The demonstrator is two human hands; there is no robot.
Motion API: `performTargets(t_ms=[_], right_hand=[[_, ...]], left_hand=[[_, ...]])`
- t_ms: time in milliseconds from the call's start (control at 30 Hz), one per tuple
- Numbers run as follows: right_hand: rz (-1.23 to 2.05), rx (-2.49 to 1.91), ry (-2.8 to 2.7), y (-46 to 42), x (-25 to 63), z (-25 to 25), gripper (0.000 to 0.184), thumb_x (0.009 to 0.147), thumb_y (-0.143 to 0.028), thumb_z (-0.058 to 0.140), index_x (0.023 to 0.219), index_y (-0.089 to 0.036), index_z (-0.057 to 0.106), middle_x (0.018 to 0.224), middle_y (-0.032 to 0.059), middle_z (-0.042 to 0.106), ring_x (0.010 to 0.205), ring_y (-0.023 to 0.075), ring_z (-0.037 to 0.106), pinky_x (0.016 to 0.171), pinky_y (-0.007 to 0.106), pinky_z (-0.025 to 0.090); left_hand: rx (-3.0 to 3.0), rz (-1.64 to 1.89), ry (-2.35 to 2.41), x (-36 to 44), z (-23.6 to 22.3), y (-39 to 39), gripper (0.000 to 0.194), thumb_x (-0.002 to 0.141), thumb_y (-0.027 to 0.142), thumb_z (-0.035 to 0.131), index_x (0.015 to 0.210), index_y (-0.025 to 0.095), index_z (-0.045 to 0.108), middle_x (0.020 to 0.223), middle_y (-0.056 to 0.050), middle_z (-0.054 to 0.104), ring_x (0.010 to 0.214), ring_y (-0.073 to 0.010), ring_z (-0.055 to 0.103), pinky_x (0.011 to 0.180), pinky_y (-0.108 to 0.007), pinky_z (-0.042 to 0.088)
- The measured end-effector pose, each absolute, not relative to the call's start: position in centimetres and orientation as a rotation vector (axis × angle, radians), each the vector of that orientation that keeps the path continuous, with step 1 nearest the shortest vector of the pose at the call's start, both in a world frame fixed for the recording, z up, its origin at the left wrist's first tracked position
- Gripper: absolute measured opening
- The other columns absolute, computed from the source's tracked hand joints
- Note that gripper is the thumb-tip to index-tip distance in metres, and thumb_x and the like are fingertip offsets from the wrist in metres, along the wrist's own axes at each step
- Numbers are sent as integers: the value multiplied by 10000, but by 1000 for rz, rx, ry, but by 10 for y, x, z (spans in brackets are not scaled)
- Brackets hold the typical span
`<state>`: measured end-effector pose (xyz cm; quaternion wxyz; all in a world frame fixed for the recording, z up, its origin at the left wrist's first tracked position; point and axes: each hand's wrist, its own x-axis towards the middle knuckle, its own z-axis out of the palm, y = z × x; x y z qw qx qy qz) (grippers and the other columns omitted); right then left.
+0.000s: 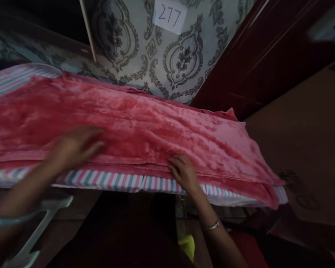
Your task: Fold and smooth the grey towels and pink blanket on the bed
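A red plush blanket (145,123) lies folded lengthwise across a bed with a pink, white and grey striped sheet (114,181). My left hand (75,146) rests flat on the blanket's near left part, fingers stretched out, blurred by motion. My right hand (182,172) is at the blanket's near edge, its fingers curled onto the layered hem just above the striped sheet. Both wrists wear bangles.
A patterned grey wall (156,56) with a paper label reading 277 (169,15) stands behind the bed. A dark red wooden door (268,56) is at the right. A white frame (36,230) sits low left, and a yellow-green object (187,246) lies on the floor.
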<state>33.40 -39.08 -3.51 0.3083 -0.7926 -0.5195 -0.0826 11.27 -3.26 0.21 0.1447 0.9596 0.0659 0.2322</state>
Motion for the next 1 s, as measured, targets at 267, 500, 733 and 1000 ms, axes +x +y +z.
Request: performTargets(t_ms=[267,500,733,1000], right_hand=[[-416,-2203,-1294,-385,339,-53,399,963,-110,447,1218,-227,731,1138,120,703,1051,261,595,932,437,515],[-453,-2132,-1282,-399,323,-65,385,960,-103,483,1211,-248,736,1143,100,713,1050,239,615,925,414,524],[-320,-2045,-1223,-397,326,-40,305,1000,-281,525,1227,-256,728,1150,104,729,1079,247,648,985,455,542],[-196,-2446,-1278,-374,348,-33,602,953,-389,612,1538,-327,484,1638,91,404,1527,370,323,1197,715,254]], left_hand=[[2893,551,-174,189,-23,-140,286,1003,256,460,1113,181,714,1148,-139,717,1052,-283,653,905,-465,538],[2898,580,-171,171,-32,-142,308,989,175,462,1168,198,712,1193,-129,715,1085,-275,642,926,-445,524],[2738,448,-179,176,2,-137,366,1037,389,425,1140,215,730,1153,-93,745,1122,-249,662,1012,-434,528],[2910,252,-124,211,-18,-138,629,980,523,519,1557,279,457,1659,-101,380,1558,-379,265,1244,-665,223]])
